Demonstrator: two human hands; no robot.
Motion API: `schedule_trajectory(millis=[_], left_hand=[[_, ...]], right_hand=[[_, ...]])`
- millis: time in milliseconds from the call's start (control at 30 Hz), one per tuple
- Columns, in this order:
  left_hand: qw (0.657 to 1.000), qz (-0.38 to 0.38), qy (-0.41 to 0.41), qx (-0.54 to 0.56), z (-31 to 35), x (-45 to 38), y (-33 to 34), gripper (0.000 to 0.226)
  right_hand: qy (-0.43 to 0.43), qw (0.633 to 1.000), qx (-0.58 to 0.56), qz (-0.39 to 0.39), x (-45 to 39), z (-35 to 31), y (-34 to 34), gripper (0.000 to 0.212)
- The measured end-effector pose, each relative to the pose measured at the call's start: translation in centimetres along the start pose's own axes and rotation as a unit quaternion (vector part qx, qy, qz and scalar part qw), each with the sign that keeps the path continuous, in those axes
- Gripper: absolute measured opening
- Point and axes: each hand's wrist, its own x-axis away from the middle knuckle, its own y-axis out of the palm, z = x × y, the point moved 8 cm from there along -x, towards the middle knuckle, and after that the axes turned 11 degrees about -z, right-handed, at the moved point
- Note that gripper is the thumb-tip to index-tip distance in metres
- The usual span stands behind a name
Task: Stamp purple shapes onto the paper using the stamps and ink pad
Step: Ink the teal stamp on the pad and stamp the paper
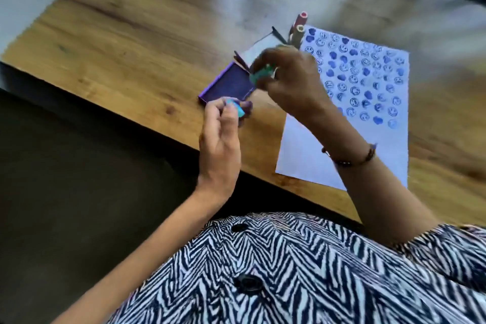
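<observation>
An open purple ink pad lies on the wooden table, its lid standing up behind it. My right hand hovers over the pad's right end, fingers closed on a small green stamp. My left hand is raised at the pad's near corner and pinches a small teal stamp. To the right lies the white paper, its upper part filled with purple smiley and heart prints. The picture is blurred.
Behind my right hand stand a few pen-like sticks, upright beside the paper's top left corner. The table's front edge runs diagonally just below my left hand. A dark floor lies beyond it at the left.
</observation>
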Motion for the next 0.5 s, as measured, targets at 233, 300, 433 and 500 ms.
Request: schedule_trajectory(millis=[233,300,433,500], left_hand=[[0.823,-0.297,0.173,-0.453,1.3,1.1,9.9,0.049],[0.798,-0.310,0.193,-0.480,1.4,1.0,10.3,0.045],[0.791,-0.327,0.196,-0.479,1.3,1.1,10.2,0.041],[0.791,-0.328,0.189,-0.480,1.4,1.1,10.1,0.039]], right_hand=[[0.124,0.991,0.014,0.040,6.0,6.8,-3.3,0.016],[0.109,0.991,0.061,0.038,5.9,6.4,-2.6,0.014],[0.104,0.988,0.113,0.009,5.4,5.9,-1.4,0.015],[0.103,0.985,0.137,0.000,5.3,5.6,-1.2,0.016]])
